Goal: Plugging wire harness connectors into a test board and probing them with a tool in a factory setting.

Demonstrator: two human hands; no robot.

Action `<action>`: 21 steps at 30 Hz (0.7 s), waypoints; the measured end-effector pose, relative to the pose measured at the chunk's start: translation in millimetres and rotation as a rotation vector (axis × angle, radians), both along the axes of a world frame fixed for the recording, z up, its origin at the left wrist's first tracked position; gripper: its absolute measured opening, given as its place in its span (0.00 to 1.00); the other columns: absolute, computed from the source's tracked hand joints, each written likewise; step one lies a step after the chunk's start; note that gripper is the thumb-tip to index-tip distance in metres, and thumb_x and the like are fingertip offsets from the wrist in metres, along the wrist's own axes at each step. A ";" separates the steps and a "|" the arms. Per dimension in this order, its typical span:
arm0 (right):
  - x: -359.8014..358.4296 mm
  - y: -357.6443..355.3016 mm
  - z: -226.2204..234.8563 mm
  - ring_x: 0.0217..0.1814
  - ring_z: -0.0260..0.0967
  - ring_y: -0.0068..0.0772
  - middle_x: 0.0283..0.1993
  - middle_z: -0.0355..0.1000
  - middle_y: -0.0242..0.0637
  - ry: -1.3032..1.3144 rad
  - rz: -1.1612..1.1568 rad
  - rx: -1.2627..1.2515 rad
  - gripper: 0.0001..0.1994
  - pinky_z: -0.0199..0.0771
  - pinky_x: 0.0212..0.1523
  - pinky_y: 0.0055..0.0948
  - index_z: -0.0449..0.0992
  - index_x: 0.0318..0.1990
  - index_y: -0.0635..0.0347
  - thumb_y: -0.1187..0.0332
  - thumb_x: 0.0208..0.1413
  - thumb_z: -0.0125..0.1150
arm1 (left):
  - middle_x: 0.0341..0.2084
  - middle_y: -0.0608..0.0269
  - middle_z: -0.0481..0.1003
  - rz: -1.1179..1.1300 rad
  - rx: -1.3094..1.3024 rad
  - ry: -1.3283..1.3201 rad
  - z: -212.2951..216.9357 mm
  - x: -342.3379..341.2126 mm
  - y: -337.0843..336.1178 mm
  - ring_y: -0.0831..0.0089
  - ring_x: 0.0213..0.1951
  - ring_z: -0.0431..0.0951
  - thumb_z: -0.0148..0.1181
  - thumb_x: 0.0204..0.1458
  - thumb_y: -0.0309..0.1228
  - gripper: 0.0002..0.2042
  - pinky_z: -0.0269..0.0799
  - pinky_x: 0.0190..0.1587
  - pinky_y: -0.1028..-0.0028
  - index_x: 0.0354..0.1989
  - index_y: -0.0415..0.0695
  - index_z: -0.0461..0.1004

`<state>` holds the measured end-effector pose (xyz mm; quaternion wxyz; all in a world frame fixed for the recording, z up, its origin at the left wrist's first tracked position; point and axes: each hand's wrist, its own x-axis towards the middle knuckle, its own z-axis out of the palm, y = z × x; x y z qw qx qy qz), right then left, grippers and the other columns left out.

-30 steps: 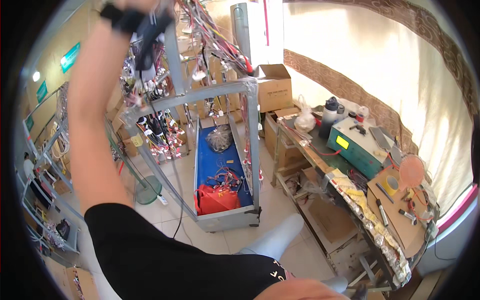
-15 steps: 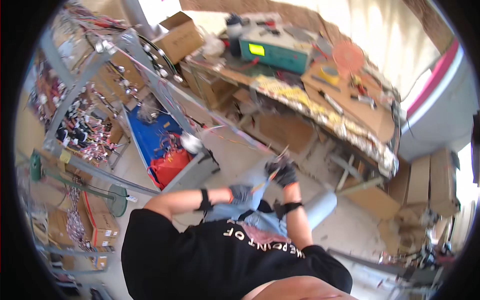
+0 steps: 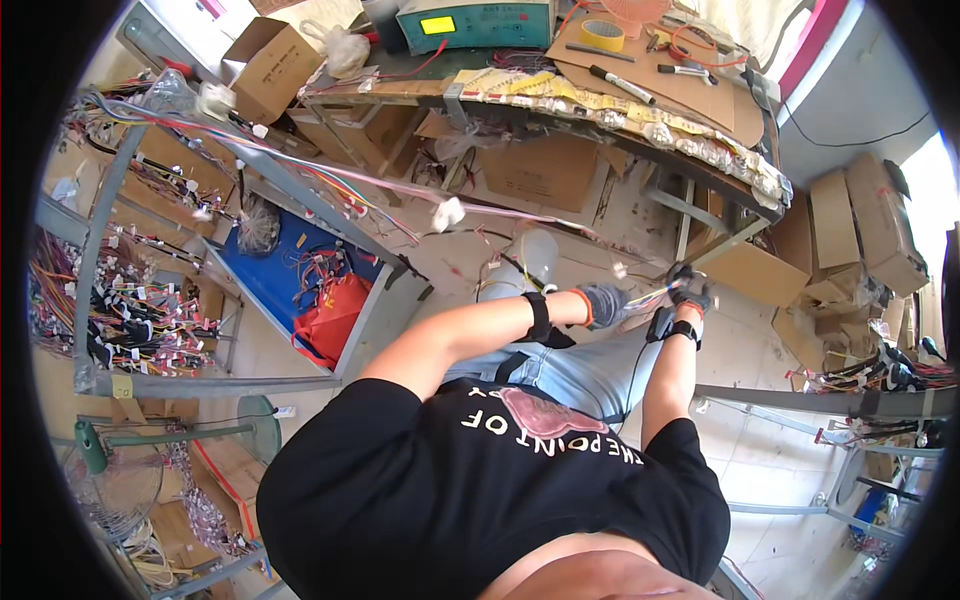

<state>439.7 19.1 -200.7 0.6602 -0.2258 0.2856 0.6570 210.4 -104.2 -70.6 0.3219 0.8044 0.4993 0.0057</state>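
My left hand (image 3: 605, 303), in a dark grey glove with an orange cuff, is closed around a thin bundle of coloured wires (image 3: 648, 298). The bundle runs across to my right hand (image 3: 690, 290), also gloved, whose curled fingers grip it at the other side. Both hands are in front of my lap, a short gap apart. Beyond them a long wire harness (image 3: 350, 180) stretches from the rack at the left toward the right, with a white connector (image 3: 448, 213) hanging on it. Whether the held wires join this harness is unclear.
A workbench (image 3: 470, 92) ahead carries a teal test device (image 3: 480, 28), yellow tape (image 3: 602, 36) and markers. At left, a metal rack (image 3: 105, 240) holds many harnesses, beside a blue-lined bin (image 3: 285, 250) with a red bag (image 3: 338, 318). Cardboard boxes (image 3: 850, 230) stand at right.
Both hands have moved to the right with the wires and come closer together. My view has shifted, so the bench appears higher up. The harness with its white connector now shows in front.
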 end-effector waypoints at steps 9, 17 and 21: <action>-47.6 32.8 50.1 0.31 0.64 0.32 0.28 0.67 0.34 -0.002 0.725 0.924 0.06 0.70 0.36 0.30 0.69 0.29 0.61 0.68 0.53 0.49 | 0.13 0.58 0.69 -0.021 -0.474 -0.307 124.7 -76.7 -34.9 0.65 0.16 0.72 0.48 0.52 0.37 0.11 0.64 0.20 0.64 0.30 0.40 0.66; -0.7 17.8 -18.6 0.22 0.57 0.22 0.29 0.61 0.30 -1.057 0.585 0.786 0.07 0.62 0.23 0.18 0.66 0.38 0.59 0.67 0.54 0.51 | 0.20 0.46 0.72 -0.128 0.171 -0.008 27.0 -98.1 -54.4 0.49 0.25 0.73 0.47 0.50 0.36 0.12 0.67 0.28 0.57 0.35 0.39 0.70; 42.1 -40.2 62.3 0.36 0.59 0.35 0.32 0.62 0.38 0.353 0.029 0.674 0.26 0.62 0.43 0.34 0.64 0.36 0.67 0.49 0.45 0.56 | 0.18 0.50 0.71 -0.009 0.288 -0.048 47.1 -86.6 -61.7 0.55 0.23 0.73 0.45 0.52 0.34 0.09 0.68 0.27 0.61 0.33 0.42 0.68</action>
